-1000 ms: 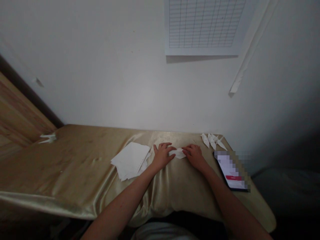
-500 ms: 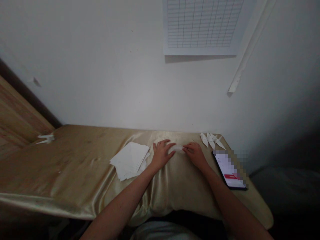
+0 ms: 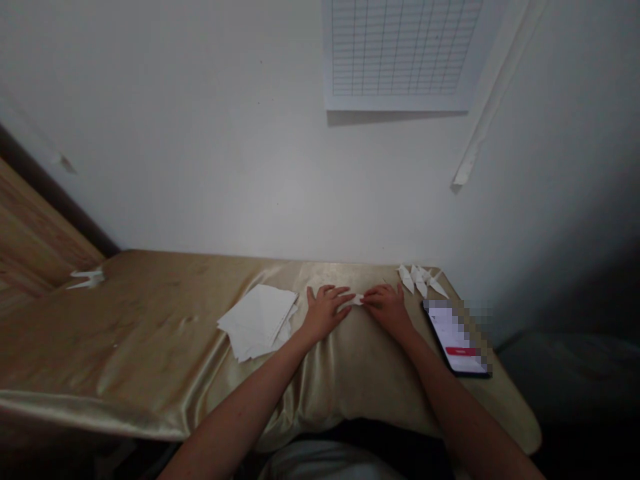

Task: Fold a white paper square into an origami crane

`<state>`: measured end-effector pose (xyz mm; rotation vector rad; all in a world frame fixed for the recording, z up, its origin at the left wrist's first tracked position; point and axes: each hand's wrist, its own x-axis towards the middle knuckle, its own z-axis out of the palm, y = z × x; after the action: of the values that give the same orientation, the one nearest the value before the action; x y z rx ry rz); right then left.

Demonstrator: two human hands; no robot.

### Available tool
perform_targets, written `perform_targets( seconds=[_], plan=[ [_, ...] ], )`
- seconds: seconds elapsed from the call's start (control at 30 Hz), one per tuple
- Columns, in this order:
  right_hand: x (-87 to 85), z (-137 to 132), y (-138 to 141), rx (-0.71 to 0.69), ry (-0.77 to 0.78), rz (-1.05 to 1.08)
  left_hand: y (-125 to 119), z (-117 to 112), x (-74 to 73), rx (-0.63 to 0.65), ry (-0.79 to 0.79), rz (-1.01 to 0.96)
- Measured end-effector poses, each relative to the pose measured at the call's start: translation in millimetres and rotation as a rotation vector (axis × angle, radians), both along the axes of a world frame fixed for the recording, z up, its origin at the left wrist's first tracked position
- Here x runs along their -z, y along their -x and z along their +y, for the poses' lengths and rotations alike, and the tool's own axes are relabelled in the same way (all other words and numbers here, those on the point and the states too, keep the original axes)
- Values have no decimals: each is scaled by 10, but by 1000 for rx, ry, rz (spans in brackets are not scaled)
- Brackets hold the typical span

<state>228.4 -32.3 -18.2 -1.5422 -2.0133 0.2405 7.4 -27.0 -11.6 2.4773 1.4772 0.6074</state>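
Left hand [image 3: 325, 311] and right hand [image 3: 388, 308] hide most of the folded paper [image 3: 357, 300]

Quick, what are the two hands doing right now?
Left hand: open, fingers flat on the small folded paper.
Right hand: fingers curled at the paper's other end; pinching or pressing, cannot tell.

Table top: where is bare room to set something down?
Widest bare cloth: between the paper stack and the lone folded figure at the far left. A strip lies near the front edge. Crowded at right: left hand, right hand, small folded piece, folded figures, phone.
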Motion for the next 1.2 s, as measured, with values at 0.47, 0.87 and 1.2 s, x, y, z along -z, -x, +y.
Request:
perform_targets(
  seconds=[0.47, 0.87, 1.2],
  plan=[
    [-33, -2, -61, -85, 77, -50, 4, 5, 46, 57, -13, 56],
    [-79, -36, -76, -150, 47, -90, -2, 22, 33, 120, 9, 23],
    [-77, -37, -14, -74, 88, -107, -67, 64, 71, 56, 35, -24]
  ],
)
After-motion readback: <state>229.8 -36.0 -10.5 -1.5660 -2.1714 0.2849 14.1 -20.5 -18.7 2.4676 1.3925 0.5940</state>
